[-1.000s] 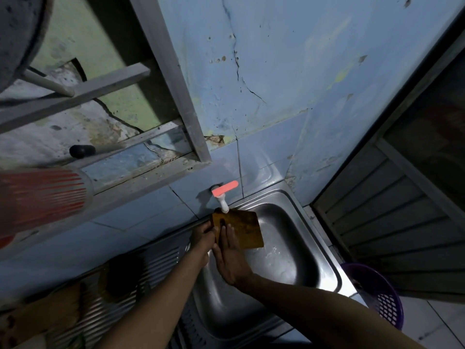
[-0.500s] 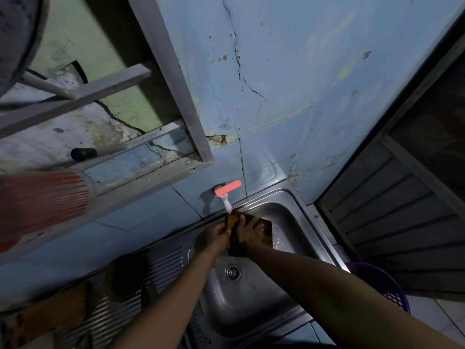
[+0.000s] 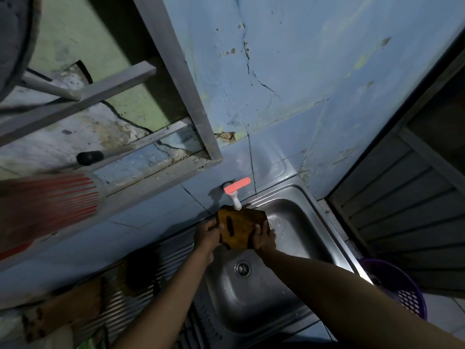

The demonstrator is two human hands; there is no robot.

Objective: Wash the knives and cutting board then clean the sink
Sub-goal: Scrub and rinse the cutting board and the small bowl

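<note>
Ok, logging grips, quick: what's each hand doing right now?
Left hand: grips the cutting board's left edge.
Right hand: grips the board's right edge.

Worn home kitchen: steel sink (image 3: 297, 222) with drainboard (image 3: 141, 293), wall tap (image 3: 235, 191), cracked blue tiled wall (image 3: 276, 71).

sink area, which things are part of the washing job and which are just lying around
In the job:
cutting board, gripped by left hand and right hand
tap
sink

Lying about:
purple basket
red-striped container
black-tipped handle
</note>
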